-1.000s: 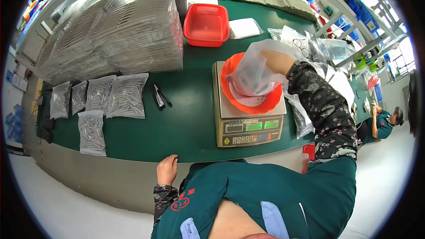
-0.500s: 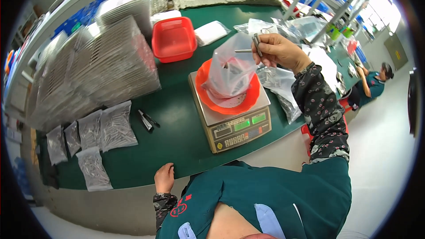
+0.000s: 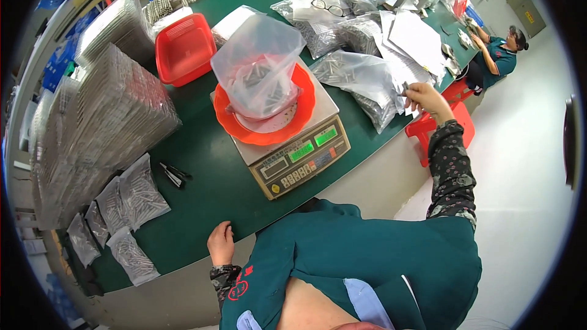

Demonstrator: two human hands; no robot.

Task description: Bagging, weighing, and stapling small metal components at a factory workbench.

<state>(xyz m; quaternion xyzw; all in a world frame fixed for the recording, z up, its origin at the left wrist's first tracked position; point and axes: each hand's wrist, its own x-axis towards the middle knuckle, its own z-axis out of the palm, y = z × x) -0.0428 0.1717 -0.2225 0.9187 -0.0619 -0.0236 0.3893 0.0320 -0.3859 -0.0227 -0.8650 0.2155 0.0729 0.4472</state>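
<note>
My right hand (image 3: pixel 428 101) is closed on a small grey metal pin, whose end pokes out past the fingertips. It hovers beside an open clear bag of metal pins (image 3: pixel 348 73) near the table's right edge. My left hand (image 3: pixel 221 244) rests at the front edge of the table with nothing in it, its fingers loosely laid. Between the hands stands a digital weighing scale (image 3: pixel 306 162) with lit green displays. On its pan sits an orange-red bowl (image 3: pixel 304 115), holding an upright, open-mouthed plastic bag (image 3: pixel 257 43) with grey metal pins at its bottom.
Several filled bags of pins (image 3: pixel 143 189) and a black stapler (image 3: pixel 173 174) lie on the left. Stacked plastic trays (image 3: pixel 116 104) and a red basket (image 3: pixel 177 77) stand behind. Eyeglasses (image 3: pixel 328 7), papers (image 3: pixel 416 43) and a red stool (image 3: pixel 460 123) are right, where a co-worker (image 3: pixel 501 55) sits.
My right hand has moved from above the bowl to the right, near the bags of pins. The view has shifted, and the bag in the bowl stands more open. My left hand stays at the table edge.
</note>
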